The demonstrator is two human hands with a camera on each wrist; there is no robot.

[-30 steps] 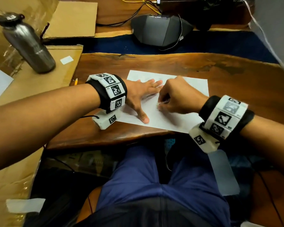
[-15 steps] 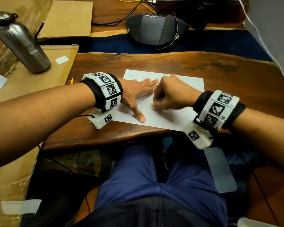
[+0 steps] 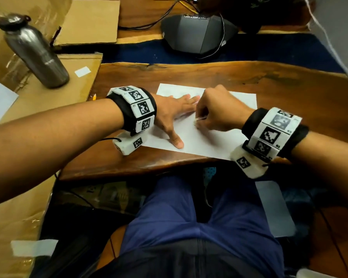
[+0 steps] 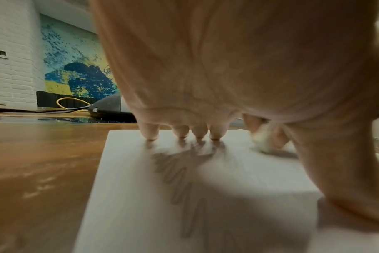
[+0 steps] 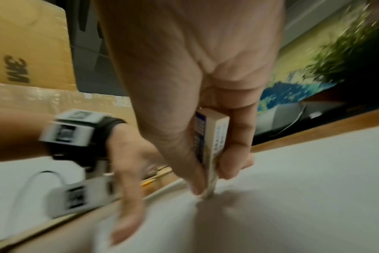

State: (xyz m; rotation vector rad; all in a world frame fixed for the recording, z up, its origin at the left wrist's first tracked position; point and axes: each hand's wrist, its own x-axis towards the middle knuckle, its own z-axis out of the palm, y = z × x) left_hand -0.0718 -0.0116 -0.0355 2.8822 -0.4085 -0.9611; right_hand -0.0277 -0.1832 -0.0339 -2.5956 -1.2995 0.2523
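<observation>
A wooden desk (image 3: 189, 77) carries a white sheet of paper (image 3: 205, 141), lying flat near its front edge, straight before the person.

The left hand (image 3: 169, 111) lies spread on the sheet's left part, palm down. Its fingers are straight and close together, their fingertips (image 4: 150, 133) pressing the paper, and the thumb (image 3: 177, 142) is splayed toward the near edge. It holds nothing. Its forearm comes in from the left, low over the desk.

The right hand (image 3: 219, 111) is curled just beside the left fingers, knuckles up and wrist raised off the paper. It pinches a small eraser (image 5: 212, 145) in a printed sleeve between thumb and fingers. The eraser stands nearly upright, its bare lower end touching the sheet.

From the head view the eraser is almost wholly hidden under the right hand; only a pale sliver shows. Grey zigzag marks (image 4: 184, 179) run across the paper under the left palm, probably pencil scribble, though blur and shadow make that uncertain. The right wrist view is smeared with motion blur.
</observation>
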